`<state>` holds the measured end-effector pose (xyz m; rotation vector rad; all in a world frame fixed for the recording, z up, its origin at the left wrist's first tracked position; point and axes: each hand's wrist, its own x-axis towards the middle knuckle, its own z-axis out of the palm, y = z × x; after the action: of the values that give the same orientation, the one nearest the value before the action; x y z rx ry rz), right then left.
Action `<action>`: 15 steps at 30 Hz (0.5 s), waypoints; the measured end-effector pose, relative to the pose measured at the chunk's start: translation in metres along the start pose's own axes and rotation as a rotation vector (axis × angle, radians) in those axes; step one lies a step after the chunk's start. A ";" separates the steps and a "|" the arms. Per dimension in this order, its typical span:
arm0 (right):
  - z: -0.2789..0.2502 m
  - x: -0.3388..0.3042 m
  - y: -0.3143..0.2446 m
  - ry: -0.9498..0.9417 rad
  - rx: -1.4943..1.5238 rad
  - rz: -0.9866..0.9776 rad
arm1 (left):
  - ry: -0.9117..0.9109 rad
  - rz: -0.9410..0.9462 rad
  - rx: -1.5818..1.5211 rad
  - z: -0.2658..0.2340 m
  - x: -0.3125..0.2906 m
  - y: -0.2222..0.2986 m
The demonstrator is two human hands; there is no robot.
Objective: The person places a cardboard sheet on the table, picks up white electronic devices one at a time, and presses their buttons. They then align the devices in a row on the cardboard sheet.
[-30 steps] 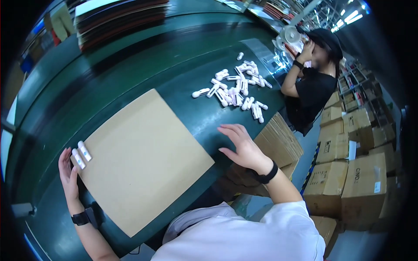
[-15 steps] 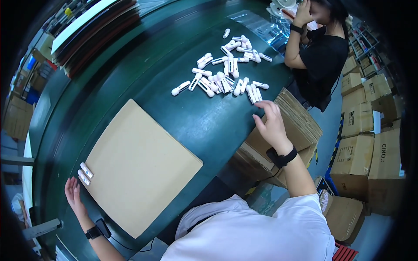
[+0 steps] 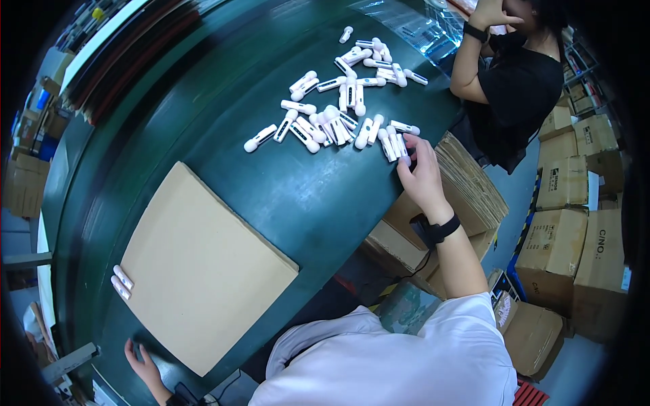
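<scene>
Scattered over the far part of the green table are many small white stick-shaped devices (image 3: 336, 128) with rounded knob ends. At the near right edge of this group, my right hand (image 3: 423, 169) has its thumb and fingers closed around one white device (image 3: 404, 157); the fingers partly hide it. Two similar devices (image 3: 122, 282) lie side by side on the left edge of a stack of brown cardboard sheets (image 3: 210, 271). My left hand (image 3: 143, 365) is beside the sheets' lower left edge, fingers apart, holding nothing.
Another person (image 3: 504, 88) in black stands at the far right of the table (image 3: 291, 183). Clear plastic bags (image 3: 426, 40) lie at the far end. Stacked cardboard (image 3: 467, 183) borders the table's right side, with cartons (image 3: 555, 243) beyond. Dark sheets (image 3: 135, 61) are piled far left.
My right hand has moved onto a white device at the group's near edge and closed on it. My left hand has drawn back from the two devices on the cardboard toward me.
</scene>
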<state>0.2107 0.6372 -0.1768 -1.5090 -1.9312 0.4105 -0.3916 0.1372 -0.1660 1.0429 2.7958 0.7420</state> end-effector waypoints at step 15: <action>0.014 0.008 -0.002 0.212 -0.088 -0.167 | 0.219 0.105 0.401 0.021 -0.088 0.051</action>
<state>0.1991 0.6463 -0.1841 -1.3721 -1.9081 0.0891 -0.2884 0.1238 -0.1698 1.2416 3.1868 0.3215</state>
